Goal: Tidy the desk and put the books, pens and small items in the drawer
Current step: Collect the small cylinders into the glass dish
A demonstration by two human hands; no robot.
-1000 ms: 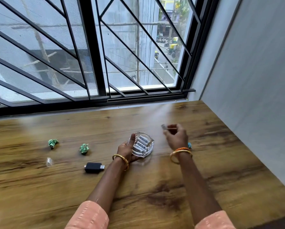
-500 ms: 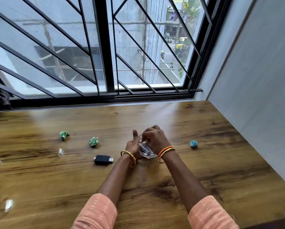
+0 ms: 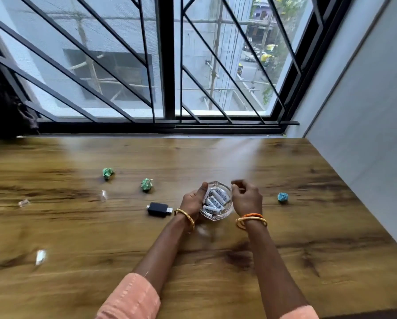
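There is one view only, from a wide-angle camera worn on the person's head. It looks forward and steeply down over the wooden surface (image 3: 285, 261), taking in both forearms from the sleeves at the bottom edge up to the hands near the middle. It faces a barred window (image 3: 167, 65) along the far edge of the surface, with a pale wall (image 3: 365, 111) running down the right side. Straight lines bow toward the edges. No second view overlaps it.
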